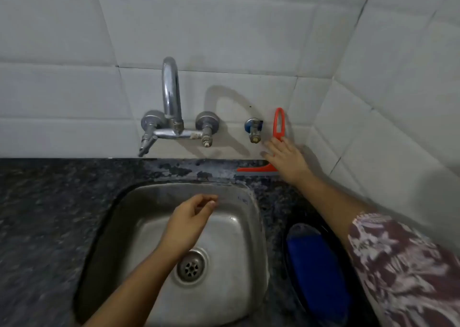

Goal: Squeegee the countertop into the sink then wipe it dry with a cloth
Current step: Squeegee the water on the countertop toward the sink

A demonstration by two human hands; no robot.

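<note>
An orange squeegee [278, 123] stands on its blade on the dark granite countertop [49, 202], its looped handle leaning on the white tiled wall behind the sink's right corner. My right hand [286, 158] lies over the squeegee's lower handle with fingers spread and straight, touching it. Hovering over the steel sink [239, 247], my left hand [191, 217] has loosely curled fingers and holds nothing. A blue cloth [316, 264] lies on a dark plate to the right of the sink.
A chrome wall tap [171, 112] with two knobs hangs above the sink's back edge. A small angle valve [254, 130] sticks out of the wall just left of the squeegee. The tiled side wall closes in on the right.
</note>
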